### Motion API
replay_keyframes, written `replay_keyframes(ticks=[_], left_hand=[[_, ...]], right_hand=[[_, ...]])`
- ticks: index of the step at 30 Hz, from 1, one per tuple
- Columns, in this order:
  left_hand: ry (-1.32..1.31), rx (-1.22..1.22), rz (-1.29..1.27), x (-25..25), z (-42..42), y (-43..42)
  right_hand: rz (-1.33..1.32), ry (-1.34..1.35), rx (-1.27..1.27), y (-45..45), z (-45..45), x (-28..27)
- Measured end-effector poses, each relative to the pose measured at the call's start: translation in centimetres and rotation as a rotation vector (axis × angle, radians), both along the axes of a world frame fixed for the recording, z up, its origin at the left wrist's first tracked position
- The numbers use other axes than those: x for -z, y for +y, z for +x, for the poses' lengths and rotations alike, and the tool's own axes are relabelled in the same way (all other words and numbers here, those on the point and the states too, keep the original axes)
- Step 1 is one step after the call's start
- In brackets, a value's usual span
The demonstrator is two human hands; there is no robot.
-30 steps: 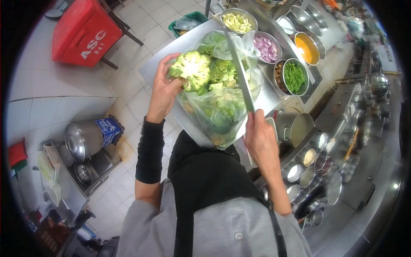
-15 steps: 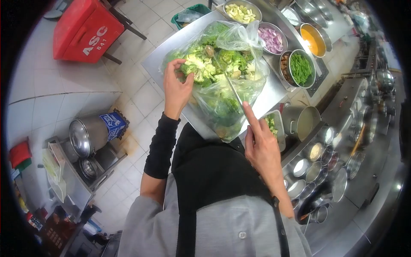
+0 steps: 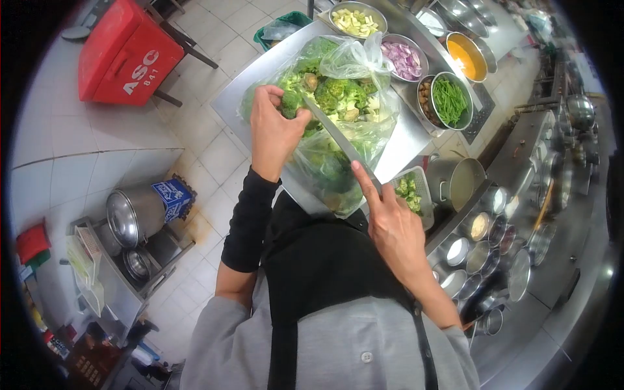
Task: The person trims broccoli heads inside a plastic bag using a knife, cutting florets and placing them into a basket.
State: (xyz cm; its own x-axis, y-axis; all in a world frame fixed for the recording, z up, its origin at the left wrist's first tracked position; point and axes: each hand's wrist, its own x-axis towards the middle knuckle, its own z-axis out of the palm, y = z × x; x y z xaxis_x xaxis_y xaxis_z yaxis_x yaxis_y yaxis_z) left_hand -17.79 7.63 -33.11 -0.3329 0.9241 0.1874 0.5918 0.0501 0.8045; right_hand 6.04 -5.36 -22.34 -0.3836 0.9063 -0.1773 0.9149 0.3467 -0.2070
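Note:
A clear plastic bag [image 3: 338, 185] full of broccoli lies opened on the metal table [image 3: 229, 104]. Over the bag's left side, my left hand [image 3: 275, 127] is closed on a green broccoli floret [image 3: 292, 103] between thumb and fingers. My right hand [image 3: 392, 224] grips the handle of a long knife [image 3: 339, 138], its index finger stretched along the spine. The blade slants up and left over the bag, with its tip beside the floret. More cut florets [image 3: 331, 96] show in the bag's mouth.
Bowls of pale chopped vegetable [image 3: 354, 23], purple onion [image 3: 403, 60] and green pieces [image 3: 450, 101] stand beyond the bag. A basket of florets [image 3: 409, 194] and a large pot [image 3: 463, 182] are at the right. A red box [image 3: 127, 58] stands at the upper left.
The large broccoli head seen in my left hand earlier is gone from it, and a smaller, greener floret is there now. The knife has swung down and left, and its tip is by my left fingers.

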Motion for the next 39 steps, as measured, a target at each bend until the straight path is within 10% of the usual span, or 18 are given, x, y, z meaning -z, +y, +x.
replay_keyframes(ticks=[15, 39], left_hand=[[-1.264, 0.09, -0.332, 1.9, -5.6, -1.8], [-0.223, 0.133, 0.06, -2.1, -1.6, -2.6]], right_hand=[[0.088, 0.139, 0.065, 1.7, 2.5, 1.1], [-0.272, 0.45, 0.079, 2.6, 5.9, -3.8]])
